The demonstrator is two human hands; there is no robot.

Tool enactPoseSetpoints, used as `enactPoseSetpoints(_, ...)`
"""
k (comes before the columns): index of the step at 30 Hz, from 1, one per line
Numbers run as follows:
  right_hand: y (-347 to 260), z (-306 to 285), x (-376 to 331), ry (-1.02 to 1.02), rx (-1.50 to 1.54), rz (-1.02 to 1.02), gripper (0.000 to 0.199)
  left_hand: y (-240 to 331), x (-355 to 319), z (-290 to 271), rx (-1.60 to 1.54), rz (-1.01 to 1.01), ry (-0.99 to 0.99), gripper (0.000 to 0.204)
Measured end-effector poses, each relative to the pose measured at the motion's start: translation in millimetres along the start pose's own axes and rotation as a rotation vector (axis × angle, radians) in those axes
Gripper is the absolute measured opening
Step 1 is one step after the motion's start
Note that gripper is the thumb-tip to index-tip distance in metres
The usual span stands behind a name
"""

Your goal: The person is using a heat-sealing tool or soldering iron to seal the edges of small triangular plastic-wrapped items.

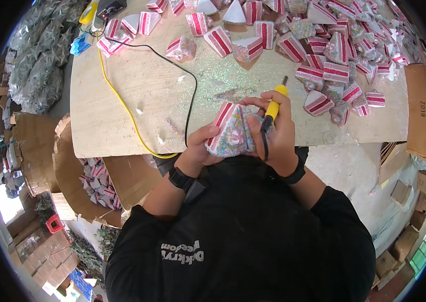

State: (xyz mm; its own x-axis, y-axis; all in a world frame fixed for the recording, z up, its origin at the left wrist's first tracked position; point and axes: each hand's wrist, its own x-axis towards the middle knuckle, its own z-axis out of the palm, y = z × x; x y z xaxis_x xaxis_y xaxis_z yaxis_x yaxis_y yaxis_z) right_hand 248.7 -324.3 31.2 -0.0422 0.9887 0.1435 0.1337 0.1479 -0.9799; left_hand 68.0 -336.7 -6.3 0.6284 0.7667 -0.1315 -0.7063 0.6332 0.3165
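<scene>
The cake-slice ornament (pixel 230 127) sits between the two grips, raised at the worktop's near edge, its striped pink-and-white side toward the left grip (pixel 198 148) and its sprinkle-covered face turned up. The step in hand looks like working on this one piece with the yellow-handled tool (pixel 272 109), and it would go best with the left grip as a steady cradle and the right grip (pixel 281 135) doing the fine movement. The tool's slim metal tip (pixel 285 80) points beyond the right grip, away from the ornament; since it may be hot, it is wise to keep it clear of fingers and sprinkles until the piece is well supported, then turn only the wrist to bring it round. Light pressure should spare the sprinkled coating. The left grip is closed on the ornament's near left corner, thumb over the striped side. The right grip is clamped round the tool's handle, with fingers also against the ornament's right side; whether a second piece is pressed there cannot be told. Ahead of the grips, glitter (pixel 212 80) is scattered on the worktop (pixel 137 90); left of them a black cord (pixel 193 83) and a yellow cord (pixel 116 95) run across it, best kept from snagging, and beyond the right grip lies a heap of similar slices (pixel 336 72).
</scene>
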Motion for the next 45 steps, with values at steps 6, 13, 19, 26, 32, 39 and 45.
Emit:
enactPoseSetpoints(6, 11.0, -1.5, -2.8, 0.088, 0.048, -0.041, 0.046, -8.7, 6.7, -11.3, -0.153, -0.002, -0.065, 0.074)
enactPoseSetpoints(13, 16.1, -11.3, 0.3, 0.063, -0.172, -0.403, 0.056, -5.5, 14.0, -11.1, -0.063, 0.344, 0.21, 0.071)
enactPoseSetpoints(19, 9.5, 1.8, -3.5, -0.145, -0.085, -0.287, 0.069, 3.3, 18.2, 17.8, 0.733, 0.845, 0.411, 0.086)
enactPoseSetpoints(26, 20.2, 3.3, -10.9, -0.157, 0.341, -0.023, 0.059, -1.2, 16.3, 19.2, 1.116, 1.007, 0.403, 0.083)
enactPoseSetpoints(32, 22.8, -2.5, -8.1, -0.099, 0.267, -0.223, 0.056, 8.8, 6.1, -17.9, 0.523, 0.905, 0.296, 0.036)
enactPoseSetpoints(39, 25.2, -5.2, -8.9, -0.151, 0.183, -0.329, 0.061, 25.6, 4.4, 10.8, 0.299, 0.627, 0.387, 0.053)
enactPoseSetpoints(45, 24.8, -7.9, -7.3, -0.174, 0.085, -0.4, 0.06, 25.0, 0.4, -13.3, 0.041, 0.327, 0.046, 0.082)
